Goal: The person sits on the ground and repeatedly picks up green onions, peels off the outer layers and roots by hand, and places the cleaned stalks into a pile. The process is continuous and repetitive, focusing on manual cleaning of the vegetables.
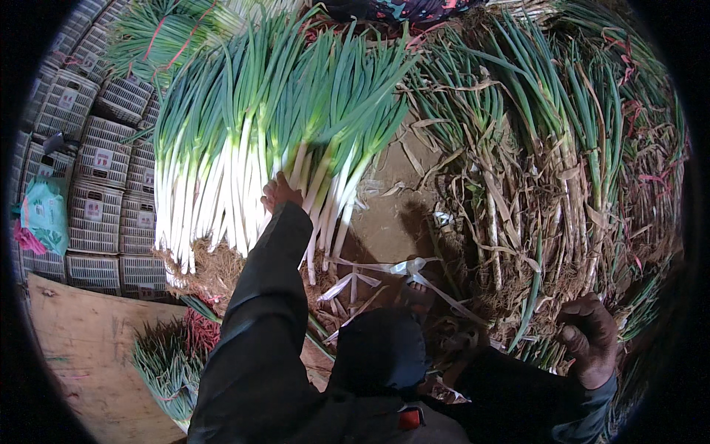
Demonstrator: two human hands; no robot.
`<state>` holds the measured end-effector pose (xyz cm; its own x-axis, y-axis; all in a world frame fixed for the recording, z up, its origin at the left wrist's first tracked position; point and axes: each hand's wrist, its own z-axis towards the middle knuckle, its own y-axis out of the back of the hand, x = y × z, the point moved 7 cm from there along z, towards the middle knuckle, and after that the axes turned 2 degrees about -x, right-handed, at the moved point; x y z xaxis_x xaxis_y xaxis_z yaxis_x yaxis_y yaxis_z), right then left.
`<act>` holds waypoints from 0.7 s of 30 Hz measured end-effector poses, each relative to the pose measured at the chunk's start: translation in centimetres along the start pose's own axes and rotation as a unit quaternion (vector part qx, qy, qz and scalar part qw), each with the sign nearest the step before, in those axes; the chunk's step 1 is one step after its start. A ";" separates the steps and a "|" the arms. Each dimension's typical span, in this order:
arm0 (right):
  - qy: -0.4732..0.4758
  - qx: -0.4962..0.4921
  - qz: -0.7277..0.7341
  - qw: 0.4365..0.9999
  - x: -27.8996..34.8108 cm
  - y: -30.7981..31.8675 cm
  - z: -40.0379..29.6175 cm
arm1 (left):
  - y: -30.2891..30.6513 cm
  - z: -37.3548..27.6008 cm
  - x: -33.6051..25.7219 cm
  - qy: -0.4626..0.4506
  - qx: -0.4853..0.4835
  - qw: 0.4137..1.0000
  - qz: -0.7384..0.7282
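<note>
Cleaned green onions (241,172) with white stalks and green tops lie side by side in a wide row at the left centre, roots toward me. My left hand (281,193) rests on their white stalks, its grip partly hidden by the sleeve. At the lower right, my right hand (592,338) is raised with curled fingers and a gap between thumb and fingers, holding nothing visible. It is beside the root ends of uncleaned green onions (563,194), which have dry brown leaves. A knotted whitish plastic strip (411,267) lies between the two piles.
Stacked plastic crates (94,208) stand at the left, with a teal plastic bag (45,213) on them. Below is a plywood board (100,327) beside more green onions (169,363). Bundles tied with red string (161,41) lie at the upper left. Patterned cloth (394,10) shows at the top.
</note>
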<state>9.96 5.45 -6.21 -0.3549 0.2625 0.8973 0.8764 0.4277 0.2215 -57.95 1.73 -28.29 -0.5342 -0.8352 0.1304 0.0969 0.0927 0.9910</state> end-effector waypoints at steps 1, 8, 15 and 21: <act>-0.002 -0.007 0.005 1.000 -0.3 0.2 0.0 | 0.0 0.0 -0.2 -0.009 -0.002 1.000 0.006; 0.043 -0.013 -0.031 0.999 0.0 -0.1 0.2 | -0.2 1.7 0.3 0.005 0.041 0.997 -0.067; 0.064 0.014 -0.076 0.995 0.9 0.1 1.0 | -6.7 10.9 3.6 -0.061 -0.070 0.971 -0.220; 0.104 0.040 -0.099 0.989 1.5 -0.3 0.7 | -5.4 9.0 0.2 -0.025 -0.051 0.995 -0.088</act>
<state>8.92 6.31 -5.25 -0.4341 -0.0133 0.9008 0.7654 0.5219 0.3765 -66.12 5.96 -33.38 -0.5918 -0.8050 -0.0410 0.0807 -0.1098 0.9907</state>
